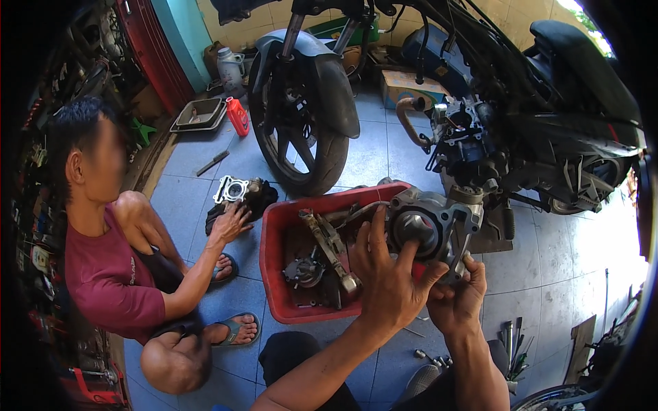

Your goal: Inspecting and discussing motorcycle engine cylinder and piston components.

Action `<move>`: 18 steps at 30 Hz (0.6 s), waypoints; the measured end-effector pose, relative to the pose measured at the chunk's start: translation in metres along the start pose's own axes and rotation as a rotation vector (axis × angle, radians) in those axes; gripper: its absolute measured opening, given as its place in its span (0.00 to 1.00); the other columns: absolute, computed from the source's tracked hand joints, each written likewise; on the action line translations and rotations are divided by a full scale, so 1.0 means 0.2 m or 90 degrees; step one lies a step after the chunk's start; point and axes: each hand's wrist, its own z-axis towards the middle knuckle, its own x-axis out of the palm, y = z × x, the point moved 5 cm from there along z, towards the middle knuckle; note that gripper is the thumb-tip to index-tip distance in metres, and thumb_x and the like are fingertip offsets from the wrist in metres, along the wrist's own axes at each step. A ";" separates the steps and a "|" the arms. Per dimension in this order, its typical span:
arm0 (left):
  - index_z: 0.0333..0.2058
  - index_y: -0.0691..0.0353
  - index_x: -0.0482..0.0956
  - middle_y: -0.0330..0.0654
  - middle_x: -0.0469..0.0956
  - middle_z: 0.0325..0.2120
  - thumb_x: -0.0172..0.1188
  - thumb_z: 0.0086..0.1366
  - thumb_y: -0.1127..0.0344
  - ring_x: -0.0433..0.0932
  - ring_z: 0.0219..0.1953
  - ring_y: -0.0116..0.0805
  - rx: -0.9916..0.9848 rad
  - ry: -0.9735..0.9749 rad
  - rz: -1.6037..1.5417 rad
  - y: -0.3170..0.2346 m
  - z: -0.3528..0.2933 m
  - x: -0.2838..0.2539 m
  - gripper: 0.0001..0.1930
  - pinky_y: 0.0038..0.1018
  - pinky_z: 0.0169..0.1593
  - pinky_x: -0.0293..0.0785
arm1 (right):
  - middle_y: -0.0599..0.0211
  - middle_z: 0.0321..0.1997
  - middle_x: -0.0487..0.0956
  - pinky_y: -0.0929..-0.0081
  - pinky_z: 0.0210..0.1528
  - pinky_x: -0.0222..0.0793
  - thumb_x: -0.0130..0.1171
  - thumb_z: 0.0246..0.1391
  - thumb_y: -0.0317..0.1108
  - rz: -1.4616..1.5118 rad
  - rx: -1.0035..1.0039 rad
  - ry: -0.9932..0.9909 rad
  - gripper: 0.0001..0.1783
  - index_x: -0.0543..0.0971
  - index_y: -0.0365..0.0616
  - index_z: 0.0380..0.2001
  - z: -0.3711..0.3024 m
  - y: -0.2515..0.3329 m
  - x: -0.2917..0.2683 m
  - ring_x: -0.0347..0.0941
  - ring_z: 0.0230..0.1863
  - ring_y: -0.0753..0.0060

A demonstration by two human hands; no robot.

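I hold a grey metal engine cylinder (439, 222) up over the right side of a red plastic tray (274, 233). My left hand (387, 274) grips its left and front face, fingers spread over the round bore. My right hand (460, 301) holds it from below on the right. The tray contains greasy engine parts (322, 253), among them a long arm and a round cover.
A person in a maroon shirt (103, 274) squats at the left, one hand on a black rag beside another cylinder part (233, 190). A motorcycle (493, 103) with its front wheel (298, 130) stands behind the tray. Tools (514, 342) lie at the lower right, a red bottle (238, 115) farther back.
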 end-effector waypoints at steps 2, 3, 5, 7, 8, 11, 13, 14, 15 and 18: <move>0.46 0.63 0.81 0.62 0.50 0.66 0.44 0.67 0.30 0.48 0.67 0.61 0.001 0.000 -0.003 -0.01 0.00 0.00 0.38 0.55 0.67 0.42 | 0.73 0.29 0.79 0.82 0.20 0.58 0.47 0.57 0.51 -0.016 -0.008 0.001 0.21 0.79 0.48 0.42 -0.01 0.00 0.02 0.57 0.14 0.85; 0.46 0.63 0.81 0.62 0.51 0.66 0.44 0.67 0.30 0.48 0.67 0.61 -0.001 0.002 -0.012 -0.01 0.00 0.00 0.38 0.55 0.67 0.42 | 0.74 0.28 0.79 0.82 0.20 0.59 0.47 0.57 0.51 -0.019 -0.011 0.006 0.21 0.79 0.48 0.42 -0.02 0.00 0.03 0.57 0.14 0.85; 0.46 0.64 0.81 0.62 0.51 0.66 0.44 0.67 0.30 0.49 0.67 0.61 -0.004 0.005 -0.023 -0.01 0.00 0.00 0.38 0.55 0.67 0.42 | 0.74 0.27 0.78 0.81 0.20 0.59 0.47 0.57 0.51 -0.023 -0.013 0.008 0.21 0.79 0.48 0.42 -0.02 0.00 0.03 0.57 0.14 0.85; 0.46 0.64 0.81 0.62 0.51 0.66 0.44 0.67 0.30 0.48 0.67 0.61 -0.012 0.002 -0.029 -0.01 0.00 0.00 0.38 0.55 0.67 0.42 | 0.76 0.25 0.76 0.79 0.21 0.61 0.46 0.57 0.51 -0.018 -0.003 -0.019 0.22 0.78 0.48 0.42 0.00 0.00 0.00 0.57 0.14 0.85; 0.46 0.64 0.81 0.62 0.51 0.66 0.44 0.67 0.30 0.48 0.67 0.61 -0.012 0.001 -0.028 0.00 0.00 0.00 0.38 0.55 0.67 0.42 | 0.76 0.25 0.76 0.79 0.21 0.61 0.46 0.57 0.51 -0.018 -0.003 -0.018 0.22 0.78 0.48 0.42 0.00 0.00 0.00 0.57 0.14 0.85; 0.46 0.64 0.81 0.62 0.50 0.66 0.44 0.67 0.30 0.48 0.67 0.61 -0.005 0.000 0.002 0.00 0.00 0.00 0.38 0.55 0.67 0.42 | 0.76 0.23 0.76 0.78 0.21 0.61 0.46 0.58 0.52 -0.024 -0.009 -0.005 0.23 0.78 0.47 0.43 -0.01 -0.01 0.02 0.57 0.14 0.85; 0.47 0.64 0.81 0.62 0.50 0.66 0.44 0.67 0.29 0.48 0.67 0.61 -0.013 0.018 -0.010 0.00 0.00 0.01 0.38 0.55 0.67 0.42 | 0.76 0.24 0.77 0.80 0.21 0.60 0.46 0.58 0.52 -0.026 -0.012 0.010 0.23 0.78 0.47 0.43 0.00 0.00 0.01 0.57 0.14 0.86; 0.47 0.64 0.81 0.62 0.50 0.66 0.44 0.67 0.29 0.48 0.67 0.61 -0.014 0.018 -0.010 0.00 0.00 0.01 0.38 0.55 0.67 0.42 | 0.76 0.24 0.77 0.80 0.21 0.60 0.46 0.58 0.52 -0.026 -0.011 0.010 0.23 0.78 0.47 0.43 0.00 0.00 0.02 0.57 0.14 0.86; 0.47 0.63 0.81 0.62 0.50 0.66 0.44 0.67 0.29 0.48 0.67 0.61 -0.013 0.017 -0.015 0.00 0.01 0.01 0.38 0.55 0.67 0.42 | 0.76 0.24 0.77 0.81 0.20 0.60 0.46 0.58 0.52 -0.030 -0.012 -0.006 0.23 0.78 0.47 0.43 0.00 0.00 0.02 0.57 0.13 0.86; 0.47 0.63 0.81 0.62 0.50 0.66 0.44 0.67 0.29 0.48 0.67 0.61 -0.013 0.015 -0.029 0.00 0.01 0.01 0.38 0.55 0.67 0.42 | 0.76 0.24 0.77 0.81 0.20 0.60 0.46 0.58 0.51 -0.037 -0.011 -0.011 0.23 0.78 0.46 0.43 -0.01 0.00 0.03 0.57 0.13 0.86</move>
